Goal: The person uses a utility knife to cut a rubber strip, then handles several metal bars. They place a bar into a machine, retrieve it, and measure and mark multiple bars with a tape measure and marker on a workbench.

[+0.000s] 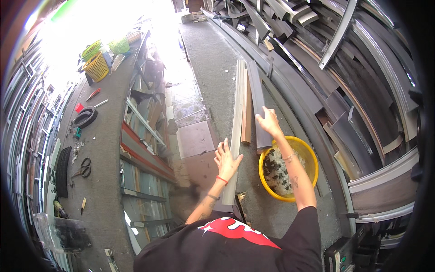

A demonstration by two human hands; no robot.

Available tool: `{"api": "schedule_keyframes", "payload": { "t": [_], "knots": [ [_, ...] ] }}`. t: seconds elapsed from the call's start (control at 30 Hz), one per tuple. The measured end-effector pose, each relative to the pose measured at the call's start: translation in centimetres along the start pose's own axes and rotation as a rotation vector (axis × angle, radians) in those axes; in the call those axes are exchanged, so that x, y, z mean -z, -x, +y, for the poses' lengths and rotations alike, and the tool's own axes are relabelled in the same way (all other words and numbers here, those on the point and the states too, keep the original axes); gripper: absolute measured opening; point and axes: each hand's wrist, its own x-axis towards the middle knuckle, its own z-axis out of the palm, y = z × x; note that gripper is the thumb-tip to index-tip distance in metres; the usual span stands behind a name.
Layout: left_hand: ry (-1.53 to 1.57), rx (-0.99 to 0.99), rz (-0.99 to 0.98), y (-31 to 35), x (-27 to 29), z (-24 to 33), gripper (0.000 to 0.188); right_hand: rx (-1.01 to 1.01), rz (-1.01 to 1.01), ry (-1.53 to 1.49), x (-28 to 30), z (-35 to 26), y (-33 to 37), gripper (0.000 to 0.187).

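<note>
My left hand (226, 159), fingers spread, is over the near part of a long light grey profile strip (237, 109); whether it touches the strip I cannot tell. Farther forward, my right hand (268, 122) is at the right edge of a dark grey profile (257, 90), thumb and forefinger apart, its other fingers partly hidden. Between the two profiles lies a narrower brown strip (246, 109). Below my right forearm stands a yellow tub (261, 179) holding white and dark scraps.
Stacked profiles (335, 95) fill racks along the right. Across the gap, the left bench (102, 181) bears scissors (82, 168), a black coil (85, 118), a red cutter (93, 94) and a yellow basket (96, 67). Framed pieces (145, 154) fill the shelf beneath its edge.
</note>
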Motion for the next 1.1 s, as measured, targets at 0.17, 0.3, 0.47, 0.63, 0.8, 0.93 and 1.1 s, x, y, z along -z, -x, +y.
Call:
{"api": "schedule_keyframes", "payload": {
  "t": [0.17,0.3,0.47,0.63,0.8,0.93,1.1],
  "knots": [
    [0.159,0.001,-0.059,2.5,1.2,-1.1,0.089,0.289,-0.104,-0.198,5.2,-1.2,9.5,0.046],
    [0.194,0.046,-0.175,1.2,1.3,-2.3,0.077,0.273,-0.182,-0.215,12.3,0.2,19.8,0.041],
    [0.679,0.199,-0.288,-1.6,2.8,-2.0,0.056,-0.001,-0.12,-0.33,18.4,3.4,31.0,0.035],
    [0.9,-0.092,-0.317,0.6,1.5,5.6,0.053,-0.209,0.03,-0.55,18.6,5.1,39.1,0.042],
    [1.152,-0.264,-0.68,7.4,-2.5,17.3,0.072,-0.168,0.364,-0.567,18.6,1.5,41.8,0.067],
    [1.319,-0.273,-0.941,14.1,-3.2,23.4,0.076,-0.231,0.449,0.706,20.7,1.4,41.5,0.077],
    [0.901,-0.416,-1.218,16.4,-3.5,25.0,0.067,-0.25,0.644,0.934,24.9,11.1,41.4,0.043]
  ]
}}
